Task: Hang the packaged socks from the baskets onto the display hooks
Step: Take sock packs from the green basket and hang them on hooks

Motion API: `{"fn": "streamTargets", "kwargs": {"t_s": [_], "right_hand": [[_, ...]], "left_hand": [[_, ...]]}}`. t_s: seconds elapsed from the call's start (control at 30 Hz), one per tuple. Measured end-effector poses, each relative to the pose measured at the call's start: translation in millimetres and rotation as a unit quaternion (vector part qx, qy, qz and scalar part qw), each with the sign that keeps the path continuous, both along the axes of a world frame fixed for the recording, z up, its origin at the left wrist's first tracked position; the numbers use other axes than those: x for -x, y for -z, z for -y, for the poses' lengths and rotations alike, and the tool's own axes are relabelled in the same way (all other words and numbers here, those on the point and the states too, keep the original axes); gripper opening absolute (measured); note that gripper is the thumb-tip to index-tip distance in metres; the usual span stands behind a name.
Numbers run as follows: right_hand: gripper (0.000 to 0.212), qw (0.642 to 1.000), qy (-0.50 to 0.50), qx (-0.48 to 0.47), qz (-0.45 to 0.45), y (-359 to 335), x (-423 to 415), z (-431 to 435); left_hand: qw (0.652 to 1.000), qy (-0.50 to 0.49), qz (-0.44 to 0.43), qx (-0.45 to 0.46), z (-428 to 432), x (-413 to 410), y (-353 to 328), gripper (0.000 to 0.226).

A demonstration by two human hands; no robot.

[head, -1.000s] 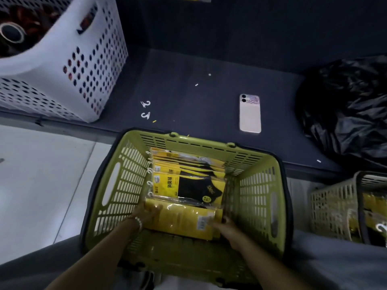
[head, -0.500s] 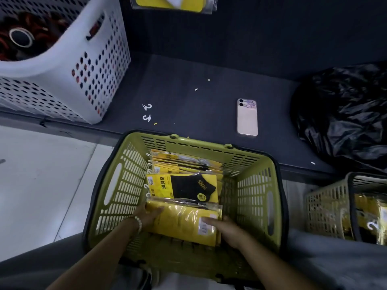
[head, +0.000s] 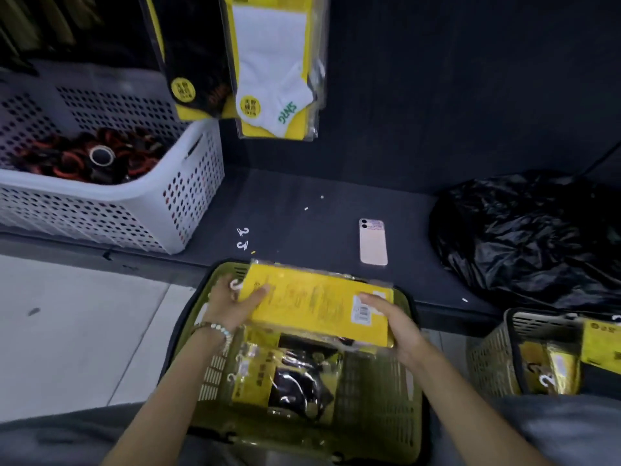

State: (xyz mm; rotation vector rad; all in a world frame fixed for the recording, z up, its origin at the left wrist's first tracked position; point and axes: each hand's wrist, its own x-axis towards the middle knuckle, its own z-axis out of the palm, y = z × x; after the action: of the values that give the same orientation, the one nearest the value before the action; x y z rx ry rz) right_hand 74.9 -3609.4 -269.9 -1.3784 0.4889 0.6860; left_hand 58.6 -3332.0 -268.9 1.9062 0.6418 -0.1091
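Observation:
A stack of yellow sock packs [head: 312, 302] is lifted above the green basket [head: 376, 391], back side up with a barcode label. My left hand [head: 232, 306] grips its left end beside the white hook tabs. My right hand [head: 391, 322] holds its right end, thumb on top. More sock packs [head: 289, 381] with black socks lie in the basket below. On the dark wall hang a white-sock pack [head: 275, 72] and a black-sock pack [head: 195, 62]; their hooks are out of view.
A white perforated basket [head: 161, 203] of red and black items stands at left on the dark shelf [head: 295, 210]. A pink phone [head: 373, 242] and two loose white hooks [head: 242, 237] lie on it. A black plastic bag [head: 527, 237] sits right. A second basket [head: 504, 351] with packs is lower right.
Both hands have lifted the yellow stack up out of the basket. The view has tilted up, bringing the hanging packs on the wall into sight.

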Motion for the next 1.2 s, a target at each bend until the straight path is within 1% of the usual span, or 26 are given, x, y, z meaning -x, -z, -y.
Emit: {"fn": "streamTargets", "kwargs": {"t_s": [0.03,0.07,0.1,0.13,0.17,0.2,0.23,0.27,0.3,0.33,0.37,0.4,0.43,0.47,0.53,0.57,0.63,0.7,0.77,0.83,0.9,0.97,1.0,1.07,1.13,1.2], "right_hand": [[0.043,0.999,0.022,-0.021,0.024,-13.2,-3.9,0.0],[0.036,0.997,0.039,-0.046,0.047,-26.2,-7.4,-1.0],[0.030,0.994,0.051,-0.069,0.067,-38.7,-9.8,-3.0],[0.027,0.991,0.057,-0.085,0.084,-50.0,-11.3,-5.6],[0.029,0.988,0.061,-0.098,0.100,-59.8,-12.0,-8.6],[0.035,0.985,0.060,-0.109,0.116,-67.4,-11.8,-12.1],[0.042,0.983,0.053,-0.117,0.129,-73.9,-10.7,-15.7],[0.049,0.982,0.039,-0.119,0.141,-79.6,-9.0,-19.5],[0.054,0.982,0.022,-0.114,0.151,-85.1,-6.9,-22.2],[0.057,0.981,0.007,-0.102,0.163,-91.1,-5.1,-24.5],[0.060,0.980,-0.004,-0.078,0.182,-96.0,-4.5,-25.1],[0.059,0.977,-0.004,-0.042,0.207,-99.0,-6.4,-24.1],[0.054,0.972,0.009,-0.003,0.235,-101.7,-10.3,-22.5],[0.048,0.965,0.026,0.025,0.261,-106.2,-14.7,-21.5],[0.041,0.947,0.032,0.044,0.315,-119.2,-23.3,-24.8],[0.038,0.938,0.017,0.050,0.343,-126.7,-26.6,-30.0],[0.031,0.923,-0.014,0.045,0.382,-140.5,-30.4,-44.4],[0.029,0.914,-0.016,0.026,0.404,-150.6,-30.3,-58.3],[0.037,0.912,0.007,0.007,0.411,-157.5,-31.5,-65.4],[0.037,0.912,0.011,-0.015,0.410,-162.1,-33.9,-66.7],[0.036,0.917,-0.018,-0.043,0.397,-164.3,-34.9,-66.9],[0.039,0.920,-0.052,-0.065,0.383,-166.0,-34.7,-67.7],[0.037,0.917,-0.061,-0.067,0.389,-167.6,-34.6,-68.0],[0.027,0.906,-0.063,-0.066,0.414,-173.1,-35.1,-67.6],[0.017,0.897,-0.045,-0.066,0.435,-181.1,-37.5,-65.8],[0.015,0.892,-0.014,-0.058,0.448,-189.3,-41.1,-63.0]], "left_hand": [[0.997,-0.045,0.055,0.019,0.6,-3.3,-14.9,0.071],[0.991,-0.087,0.086,0.049,2.5,-5.8,-29.5,0.083],[0.984,-0.120,0.095,0.094,5.4,-6.9,-43.3,0.096],[0.972,-0.138,0.090,0.167,10.1,-7.1,-55.5,0.107],[0.953,-0.134,0.077,0.262,16.5,-7.3,-66.7,0.113],[0.928,-0.103,0.062,0.353,24.3,-6.1,-76.6,0.113],[0.908,-0.067,0.059,0.410,31.9,-5.2,-84.9,0.105],[0.892,-0.052,0.071,0.443,37.7,-6.2,-90.4,0.092],[0.883,-0.065,0.087,0.457,41.9,-7.7,-95.7,0.081],[0.875,-0.092,0.099,0.464,44.9,-9.2,-101.2,0.078],[0.876,-0.118,0.103,0.456,46.0,-11.0,-105.2,0.082],[0.886,-0.140,0.105,0.430,45.8,-12.0,-109.0,0.086],[0.900,-0.148,0.113,0.394,44.5,-12.1,-113.3,0.083],[0.912,-0.145,0.129,0.361,42.7,-12.4,-117.4,0.069],[0.927,-0.111,0.172,0.313,41.2,-11.8,-125.8,0.031],[0.935,-0.091,0.190,0.287,42.0,-11.0,-131.2,0.023],[0.947,-0.059,0.217,0.229,46.6,-11.2,-140.2,0.018],[0.949,-0.038,0.242,0.198,50.1,-12.2,-146.8,0.015],[0.949,-0.033,0.254,0.186,49.5,-13.7,-153.5,0.018],[0.945,-0.033,0.260,0.195,44.8,-14.7,-158.9,0.031],[0.944,-0.031,0.255,0.208,40.2,-16.8,-164.1,0.041],[0.945,-0.008,0.251,0.208,36.9,-18.5,-168.8,0.045],[0.946,0.006,0.252,0.204,35.0,-19.4,-171.1,0.046],[0.949,0.024,0.255,0.183,30.6,-21.3,-175.6,0.046],[0.950,0.042,0.266,0.159,24.0,-24.4,-178.9,0.053],[0.950,0.037,0.275,0.141,15.8,-26.5,-182.0,0.055]]}}
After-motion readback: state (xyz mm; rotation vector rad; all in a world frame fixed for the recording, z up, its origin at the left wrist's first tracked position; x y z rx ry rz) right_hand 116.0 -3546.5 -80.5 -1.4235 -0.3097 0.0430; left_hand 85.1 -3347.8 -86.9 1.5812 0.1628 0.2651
